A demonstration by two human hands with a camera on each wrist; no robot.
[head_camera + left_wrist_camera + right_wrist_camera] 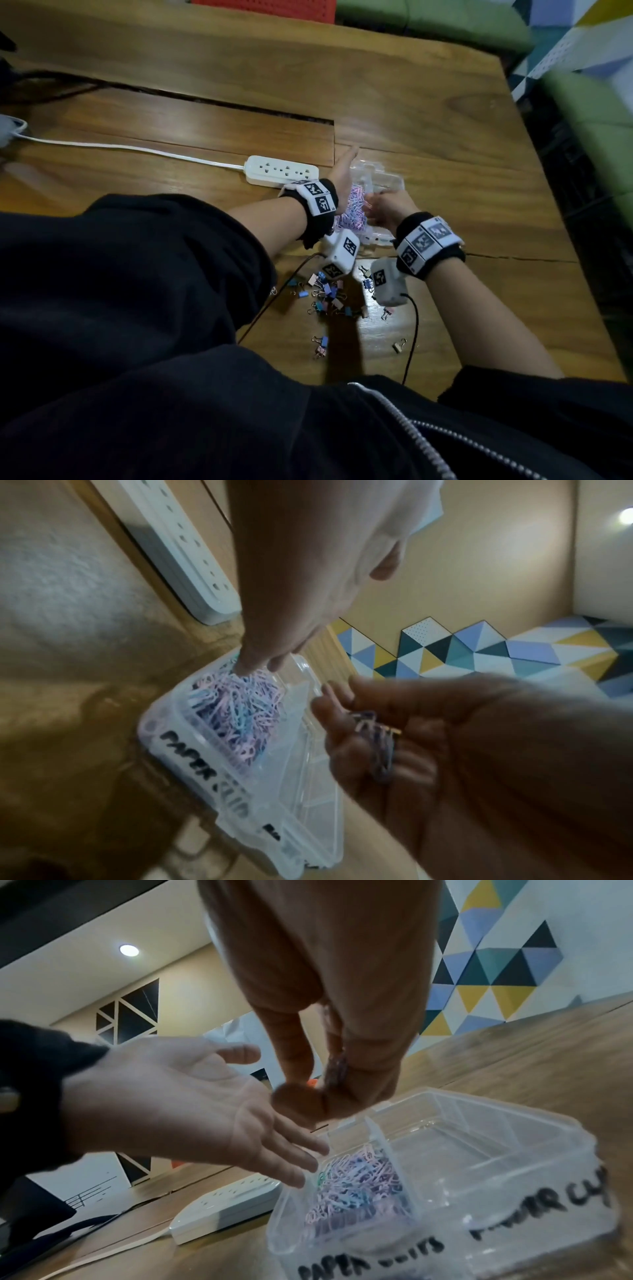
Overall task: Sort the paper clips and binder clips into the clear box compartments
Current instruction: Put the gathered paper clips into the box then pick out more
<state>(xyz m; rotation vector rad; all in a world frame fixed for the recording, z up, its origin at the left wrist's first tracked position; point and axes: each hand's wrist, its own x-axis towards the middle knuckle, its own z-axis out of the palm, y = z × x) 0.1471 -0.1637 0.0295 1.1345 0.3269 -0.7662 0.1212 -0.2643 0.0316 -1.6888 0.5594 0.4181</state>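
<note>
A clear box (390,180) with compartments stands on the wooden table. Its left compartment, marked "PAPER CLIPS", holds a heap of pastel paper clips (359,1185) (236,712). The compartment to the right (479,1153) looks bare. My left hand (349,154) (301,1161) is flat and open, its fingertips (246,666) touching the heap at the box's far left corner. My right hand (373,202) (329,699) hovers over the box and grips a small bunch of paper clips (377,739) (337,1069). Several coloured binder clips (329,298) lie loose on the table in front of the box.
A white power strip (281,169) (232,1202) lies just left of the box, its cord running left. Black camera cables (412,329) trail toward my body. A few stray binder clips (399,345) sit nearer me. The table edge (548,178) runs along the right.
</note>
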